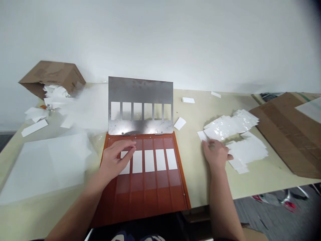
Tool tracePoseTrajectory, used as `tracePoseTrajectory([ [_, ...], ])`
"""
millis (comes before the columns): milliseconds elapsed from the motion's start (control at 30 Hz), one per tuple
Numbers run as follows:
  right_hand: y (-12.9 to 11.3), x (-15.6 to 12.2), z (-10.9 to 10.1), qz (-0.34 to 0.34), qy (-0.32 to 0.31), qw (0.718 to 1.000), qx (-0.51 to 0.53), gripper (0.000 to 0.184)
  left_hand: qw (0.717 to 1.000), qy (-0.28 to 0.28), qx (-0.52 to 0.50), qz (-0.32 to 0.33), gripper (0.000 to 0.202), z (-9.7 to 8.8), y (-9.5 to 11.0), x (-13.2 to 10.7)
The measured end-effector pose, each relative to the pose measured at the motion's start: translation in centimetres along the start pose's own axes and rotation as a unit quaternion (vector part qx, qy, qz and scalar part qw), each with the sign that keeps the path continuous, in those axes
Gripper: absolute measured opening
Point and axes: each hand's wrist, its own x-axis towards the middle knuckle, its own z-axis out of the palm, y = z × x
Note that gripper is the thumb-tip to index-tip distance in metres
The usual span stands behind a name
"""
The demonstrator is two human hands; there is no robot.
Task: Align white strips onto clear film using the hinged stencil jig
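An orange-brown grooved board (150, 187) lies in front of me with a hinged metal plate (140, 90) standing open behind it, cut with several rectangular windows. Several white cards (155, 160) sit side by side in the board's channels. My left hand (116, 159) rests flat, fingers spread, on the leftmost card. My right hand (217, 154) lies on the table at the edge of a heap of white cards and clear sleeves (238, 140), fingertips pressing one white piece (203, 135).
A tipped cardboard box (54, 77) spills white paper at the back left. Large white sheets (45, 164) lie at the left. Flat cardboard (288, 130) covers the right end. Loose cards (180, 123) lie behind the board. The table edge (263, 190) is near.
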Motion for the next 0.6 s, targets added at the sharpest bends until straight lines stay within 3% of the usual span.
tracePoseTrajectory([
  [300,-0.5,0.1,0.0,-0.009,-0.049,0.999,0.0,0.049,0.988,-0.009,0.058,0.139,0.02,0.3,1.4,-0.4],
  [433,-1.0,0.7,-0.2,0.036,-0.074,0.996,0.034,0.046,0.988,-0.043,0.07,0.133,0.02,0.7,0.9,-0.6],
  [600,-0.9,1.2,-0.2,0.026,-0.08,0.995,0.046,0.053,0.99,-0.062,0.06,0.114,0.021,1.0,0.8,-0.7],
])
